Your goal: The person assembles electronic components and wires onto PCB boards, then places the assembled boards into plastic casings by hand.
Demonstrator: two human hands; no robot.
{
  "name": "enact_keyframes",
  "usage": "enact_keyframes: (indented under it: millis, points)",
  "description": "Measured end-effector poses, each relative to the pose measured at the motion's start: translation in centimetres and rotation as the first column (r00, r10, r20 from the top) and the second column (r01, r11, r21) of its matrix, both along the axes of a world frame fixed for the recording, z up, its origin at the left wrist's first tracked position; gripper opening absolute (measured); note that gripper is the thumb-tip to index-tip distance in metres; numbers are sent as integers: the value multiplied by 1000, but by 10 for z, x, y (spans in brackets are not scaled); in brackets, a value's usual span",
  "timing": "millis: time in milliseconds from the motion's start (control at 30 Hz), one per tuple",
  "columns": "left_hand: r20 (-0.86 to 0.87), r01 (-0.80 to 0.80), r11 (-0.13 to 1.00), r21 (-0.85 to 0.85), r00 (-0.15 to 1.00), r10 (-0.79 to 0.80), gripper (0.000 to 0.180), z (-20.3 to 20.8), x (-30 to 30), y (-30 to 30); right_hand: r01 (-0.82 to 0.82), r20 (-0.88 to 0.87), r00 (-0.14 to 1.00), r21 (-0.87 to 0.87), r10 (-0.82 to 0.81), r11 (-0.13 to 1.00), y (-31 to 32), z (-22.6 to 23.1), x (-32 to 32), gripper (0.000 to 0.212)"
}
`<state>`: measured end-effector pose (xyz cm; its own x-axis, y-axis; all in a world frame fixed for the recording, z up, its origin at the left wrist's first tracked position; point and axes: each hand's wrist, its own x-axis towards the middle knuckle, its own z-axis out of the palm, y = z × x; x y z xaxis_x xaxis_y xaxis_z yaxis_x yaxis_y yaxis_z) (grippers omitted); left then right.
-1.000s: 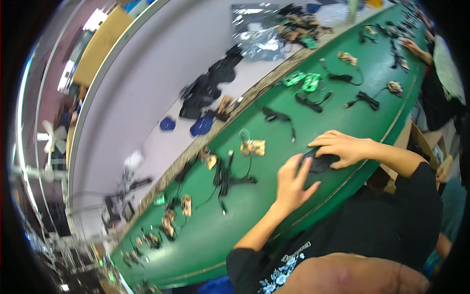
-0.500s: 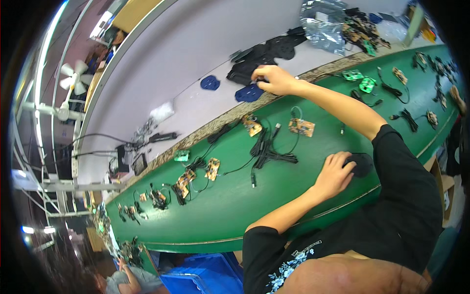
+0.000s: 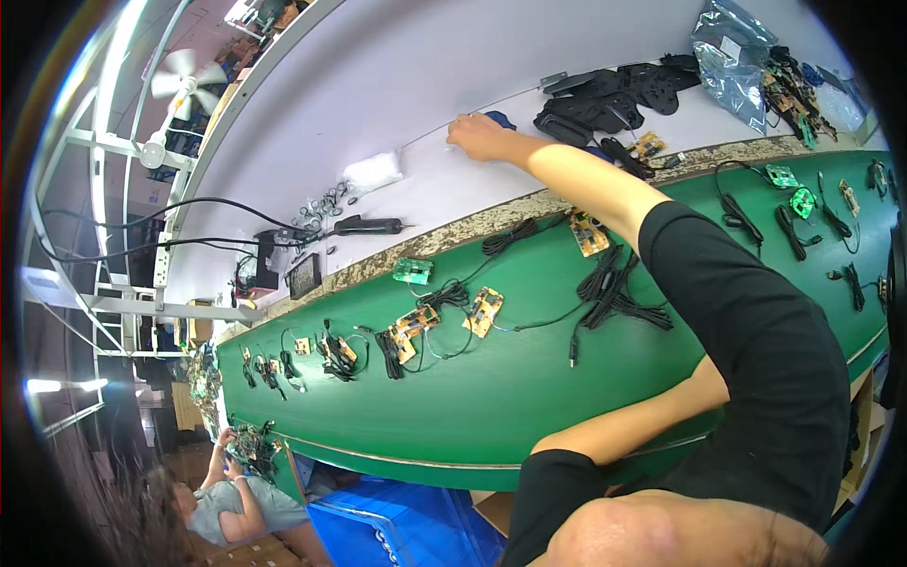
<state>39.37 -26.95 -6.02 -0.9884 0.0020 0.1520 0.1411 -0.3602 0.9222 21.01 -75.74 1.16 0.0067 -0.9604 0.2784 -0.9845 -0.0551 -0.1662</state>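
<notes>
cabled boards on bench | screwdriver on ledge behind | crate at near side

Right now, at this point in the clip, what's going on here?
A person in black sleeves reaches their right hand over the pale shelf, next to a dark blue piece; whether it holds anything cannot be told. The left hand is hidden behind the right sleeve. Black plastic parts lie farther right on the shelf. Tan circuit boards and black cables are spread across the green work surface. At lower left, a co-worker has hands by a tangled heap.
</notes>
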Motion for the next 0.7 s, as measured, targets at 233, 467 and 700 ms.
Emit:
enact_keyframes:
  millis: [233, 467, 700]
  points:
    - [-5, -40, 963, -268, 999, 40, 48, -3, 31, -14, 89, -12, 996, -108, -91, 990, -18, -39, 14, 17]
    - [-169, -130, 815, -565, 985, 40, 44, 1, 31, -51, -64, 271, 944, -414, 190, 908, 40, 15, -12, 12]
    - [-307, -272, 517, -812, 952, 18, 32, 73, -21, -52, -311, 506, 704, -410, 498, 857, 312, 76, -27, 13]
